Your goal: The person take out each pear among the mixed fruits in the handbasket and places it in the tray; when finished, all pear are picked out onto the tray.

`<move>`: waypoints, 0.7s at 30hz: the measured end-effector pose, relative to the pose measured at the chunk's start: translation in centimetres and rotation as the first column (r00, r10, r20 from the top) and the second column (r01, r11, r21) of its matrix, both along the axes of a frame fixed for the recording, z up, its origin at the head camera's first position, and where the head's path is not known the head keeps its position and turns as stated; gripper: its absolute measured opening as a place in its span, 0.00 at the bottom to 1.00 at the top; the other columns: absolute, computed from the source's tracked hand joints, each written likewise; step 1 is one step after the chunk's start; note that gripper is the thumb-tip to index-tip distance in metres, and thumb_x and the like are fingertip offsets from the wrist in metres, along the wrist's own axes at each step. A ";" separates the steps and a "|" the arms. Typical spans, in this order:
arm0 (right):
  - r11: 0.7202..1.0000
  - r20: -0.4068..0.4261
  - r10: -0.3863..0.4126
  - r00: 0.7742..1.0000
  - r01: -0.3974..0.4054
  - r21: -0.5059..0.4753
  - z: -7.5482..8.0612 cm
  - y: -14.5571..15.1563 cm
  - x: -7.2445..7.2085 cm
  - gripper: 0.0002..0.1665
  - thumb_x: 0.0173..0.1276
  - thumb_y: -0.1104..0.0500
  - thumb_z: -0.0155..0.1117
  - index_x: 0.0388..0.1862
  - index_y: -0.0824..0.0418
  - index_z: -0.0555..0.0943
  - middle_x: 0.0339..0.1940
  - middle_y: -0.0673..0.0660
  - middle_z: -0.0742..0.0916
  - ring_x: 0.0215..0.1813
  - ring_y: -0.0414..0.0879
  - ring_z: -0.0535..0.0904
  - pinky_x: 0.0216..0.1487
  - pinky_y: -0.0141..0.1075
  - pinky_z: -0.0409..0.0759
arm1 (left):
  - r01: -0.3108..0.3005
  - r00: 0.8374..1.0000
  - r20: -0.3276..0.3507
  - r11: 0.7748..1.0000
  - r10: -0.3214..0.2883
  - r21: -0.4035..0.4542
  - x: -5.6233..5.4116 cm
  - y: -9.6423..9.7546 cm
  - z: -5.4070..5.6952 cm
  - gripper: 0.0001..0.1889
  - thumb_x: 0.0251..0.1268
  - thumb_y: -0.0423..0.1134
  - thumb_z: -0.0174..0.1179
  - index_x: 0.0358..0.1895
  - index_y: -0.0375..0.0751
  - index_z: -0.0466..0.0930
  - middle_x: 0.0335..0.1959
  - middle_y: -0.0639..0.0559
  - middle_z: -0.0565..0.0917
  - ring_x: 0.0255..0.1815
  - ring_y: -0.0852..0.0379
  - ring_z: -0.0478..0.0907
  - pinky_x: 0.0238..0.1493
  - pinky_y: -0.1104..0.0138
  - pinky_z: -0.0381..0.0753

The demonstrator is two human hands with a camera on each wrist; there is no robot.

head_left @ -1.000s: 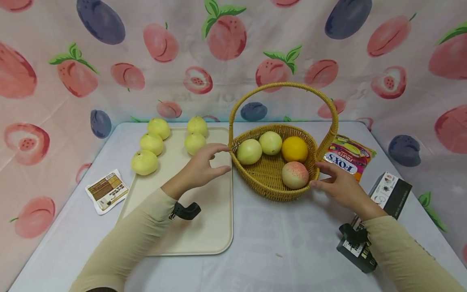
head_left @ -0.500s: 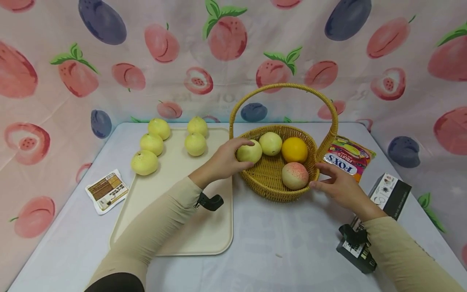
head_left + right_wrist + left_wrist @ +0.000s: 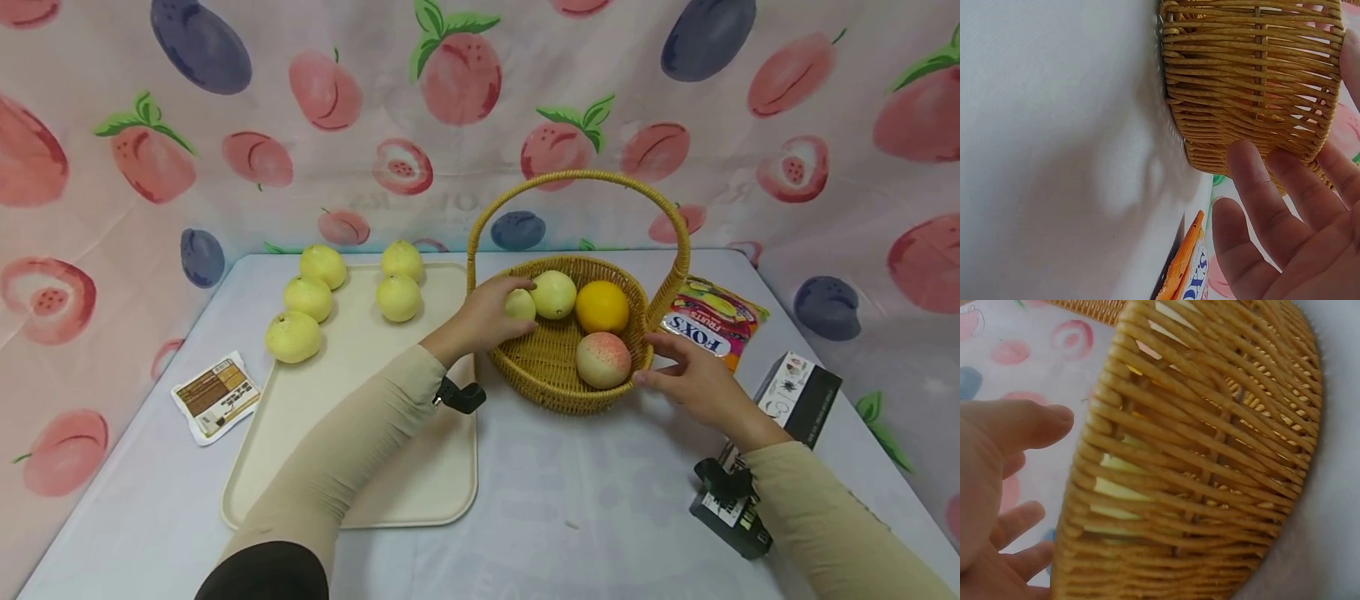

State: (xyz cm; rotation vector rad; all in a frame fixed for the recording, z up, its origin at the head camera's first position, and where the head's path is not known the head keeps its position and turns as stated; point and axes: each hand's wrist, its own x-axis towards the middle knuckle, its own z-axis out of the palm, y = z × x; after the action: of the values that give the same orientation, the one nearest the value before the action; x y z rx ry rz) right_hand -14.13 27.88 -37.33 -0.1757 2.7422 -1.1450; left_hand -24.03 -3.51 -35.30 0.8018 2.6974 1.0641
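Note:
My left hand [image 3: 487,317] reaches over the left rim of the wicker basket [image 3: 555,400], its thumb and fingers spread about a pale green fruit [image 3: 521,305] that they partly hide. From the left wrist view, these fingers look parted above the rim, and the fruit [image 3: 1119,487] shows through the weave; contact is unclear. At the basket's right side, my right hand [image 3: 697,383] touches the rim and outer wall with fairly straight fingers [image 3: 1266,206]. Inside the basket also lie another pale green fruit [image 3: 554,294], an orange [image 3: 602,307] and a peach [image 3: 603,361].
A cream tray [image 3: 405,492] stands left of the basket, with several pale yellow-green fruits [image 3: 293,337] along its far and left parts. A small packet [image 3: 217,397] lies beyond its left edge. Right of the basket are a Fox's sweets bag [image 3: 712,321] and a long black-and-white box [image 3: 798,400].
My left hand has moved right, from beside the basket's left rim to over the pale green fruit inside. My right hand stays at the basket's right side.

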 end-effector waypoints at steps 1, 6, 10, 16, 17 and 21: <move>1.000 0.000 -0.001 1.000 0.001 0.000 0.0 0.0 0.0 0.48 0.68 0.40 0.68 0.77 0.63 0.63 0.71 0.67 0.72 0.58 0.63 0.79 0.52 0.55 0.80 | -0.003 1.000 0.008 1.000 0.003 -0.004 -0.1 0.2 0.0 0.31 0.66 0.41 0.68 0.71 0.40 0.71 0.71 0.46 0.70 0.73 0.49 0.63 0.69 0.58 0.66; 1.000 0.005 0.000 1.000 0.000 -0.008 0.0 0.0 0.1 0.48 0.68 0.40 0.68 0.77 0.63 0.62 0.72 0.67 0.72 0.58 0.63 0.79 0.52 0.54 0.80 | -0.028 0.998 0.061 0.999 0.029 -0.019 -0.6 0.8 0.1 0.32 0.67 0.43 0.67 0.72 0.42 0.69 0.73 0.47 0.68 0.74 0.49 0.61 0.69 0.56 0.65; 1.000 -0.001 0.006 1.000 -0.006 -0.010 0.0 0.0 0.1 0.48 0.69 0.41 0.68 0.77 0.64 0.62 0.72 0.67 0.71 0.57 0.63 0.79 0.51 0.53 0.81 | -0.039 0.995 0.089 0.999 0.041 -0.024 -0.9 0.9 0.1 0.32 0.67 0.43 0.67 0.73 0.43 0.68 0.73 0.46 0.67 0.74 0.48 0.61 0.69 0.56 0.65; 1.000 0.001 0.004 1.000 -0.004 -0.008 0.1 0.0 0.0 0.48 0.69 0.41 0.68 0.77 0.63 0.62 0.71 0.67 0.72 0.57 0.63 0.79 0.51 0.53 0.81 | -0.052 0.993 0.109 0.999 0.052 -0.005 -1.3 1.1 0.1 0.32 0.66 0.42 0.67 0.72 0.41 0.68 0.72 0.44 0.68 0.73 0.46 0.62 0.67 0.54 0.67; 1.000 0.004 0.003 1.000 -0.003 -0.008 0.1 0.0 0.0 0.48 0.69 0.41 0.68 0.77 0.63 0.62 0.72 0.67 0.72 0.57 0.63 0.79 0.52 0.53 0.81 | -0.055 0.992 0.113 0.998 0.055 -0.010 -1.4 1.2 0.1 0.32 0.66 0.42 0.68 0.72 0.41 0.69 0.72 0.44 0.68 0.73 0.46 0.63 0.67 0.54 0.68; 1.000 0.007 -0.002 1.000 0.002 -0.001 0.0 0.0 0.0 0.48 0.68 0.40 0.68 0.77 0.63 0.62 0.72 0.67 0.72 0.58 0.63 0.79 0.52 0.54 0.80 | -0.051 0.992 0.116 0.998 0.055 -0.042 -1.5 1.4 0.0 0.33 0.65 0.41 0.69 0.72 0.41 0.69 0.71 0.45 0.69 0.71 0.47 0.65 0.65 0.56 0.70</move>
State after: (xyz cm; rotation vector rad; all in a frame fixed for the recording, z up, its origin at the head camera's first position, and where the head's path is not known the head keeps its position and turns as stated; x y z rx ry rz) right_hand -14.09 27.91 -37.34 -0.1688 2.7367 -1.1453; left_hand -25.55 -2.16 -35.30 0.6433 2.6455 1.0324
